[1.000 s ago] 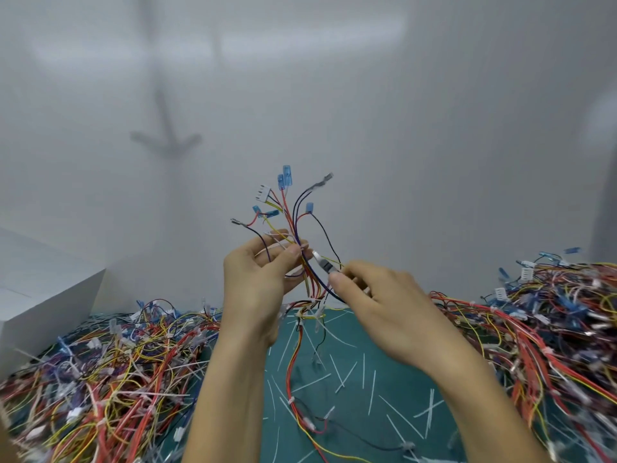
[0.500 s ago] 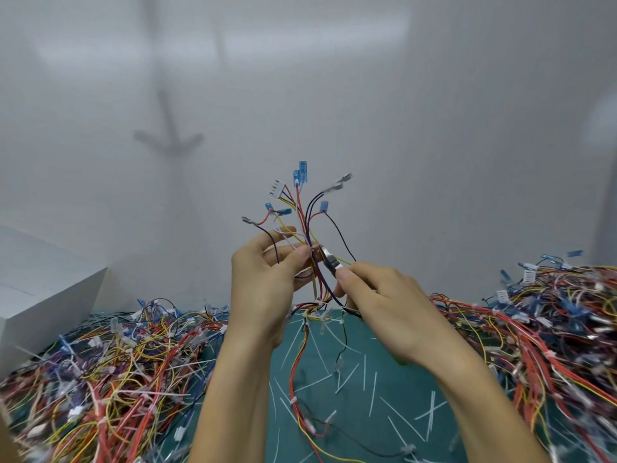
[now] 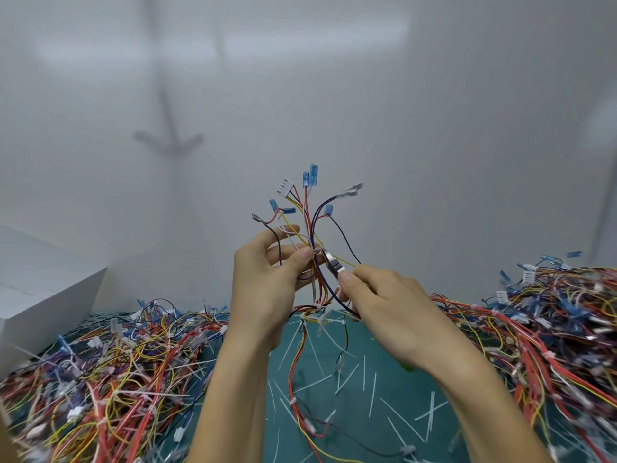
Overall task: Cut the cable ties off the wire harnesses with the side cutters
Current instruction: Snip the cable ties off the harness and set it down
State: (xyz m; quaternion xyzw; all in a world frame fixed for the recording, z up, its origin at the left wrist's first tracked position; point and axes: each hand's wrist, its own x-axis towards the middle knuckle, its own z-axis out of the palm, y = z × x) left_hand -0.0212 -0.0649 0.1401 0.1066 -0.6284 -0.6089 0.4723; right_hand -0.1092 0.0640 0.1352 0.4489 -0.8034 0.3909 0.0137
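The wire harness (image 3: 306, 212) was held up in the air in front of a white wall (image 3: 417, 128), above the middle of a green mat (image 3: 394, 382). Its upper wires fanned out above the hands and ended in a white connector (image 3: 285, 188) and blue terminals (image 3: 310, 173). Its lower red and yellow wires hung down between the forearms and trailed onto the mat.

The left hand (image 3: 267, 282) pinched the bundle between its thumb and curled fingers, at the point where the wires came together. The right hand (image 3: 384, 305) gripped the side cutters (image 3: 332, 260), with only the metal head showing beyond the thumb and forefinger. The tip of the cutters touched the bundle just beside the left thumb. Whether the blades sat around a cable tie there could not be told, nor whether they stood apart or together.

Cut-off white tie pieces (image 3: 372, 389) lay scattered across the bare mat beneath the hands. A heap of tangled harnesses (image 3: 117, 362) covered the mat on the left, and a second heap (image 3: 551, 329) rose on the right. A white box (image 3: 43, 279) stood at the far left, beside the left heap.
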